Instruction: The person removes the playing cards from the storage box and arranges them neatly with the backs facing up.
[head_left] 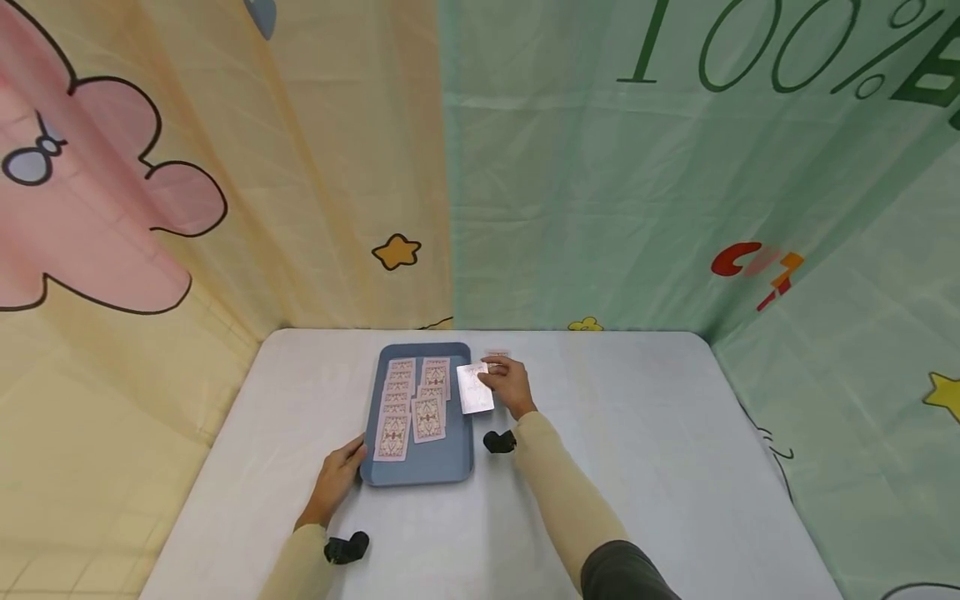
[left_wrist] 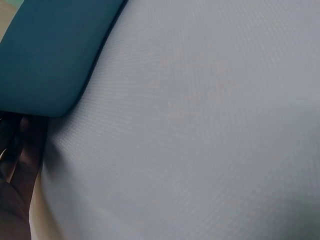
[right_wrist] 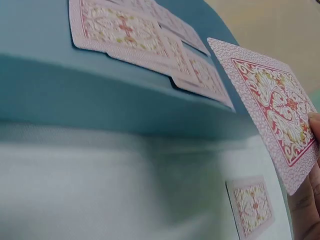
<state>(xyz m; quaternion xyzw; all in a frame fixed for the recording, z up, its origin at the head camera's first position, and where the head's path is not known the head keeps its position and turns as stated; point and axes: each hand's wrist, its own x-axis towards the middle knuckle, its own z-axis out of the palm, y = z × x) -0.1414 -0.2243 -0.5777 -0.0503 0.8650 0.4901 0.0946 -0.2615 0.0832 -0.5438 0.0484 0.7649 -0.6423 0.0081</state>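
Observation:
My right hand (head_left: 507, 386) pinches a playing card (head_left: 472, 393) by its edge, raised over the right rim of a blue tray (head_left: 442, 467). In the right wrist view the card's red-and-gold patterned back shows, tilted, with fingertips (right_wrist: 315, 125) at its right edge. Two overlapping columns of pink-backed cards (head_left: 392, 437) lie in the tray, patterned backs up. My left hand (head_left: 335, 481) touches the tray's left side with fairly straight fingers. From the left wrist, those fingers (left_wrist: 30, 150) reach up to the tray's edge, where their tips are hidden.
Another pink-backed card (right_wrist: 253, 206) lies on the white tabletop (head_left: 637, 450) right of the tray, partly covered by the right hand in the head view. Black wrist-worn devices (head_left: 347, 547) sit at both wrists. Printed curtains (head_left: 570, 167) hang behind the table.

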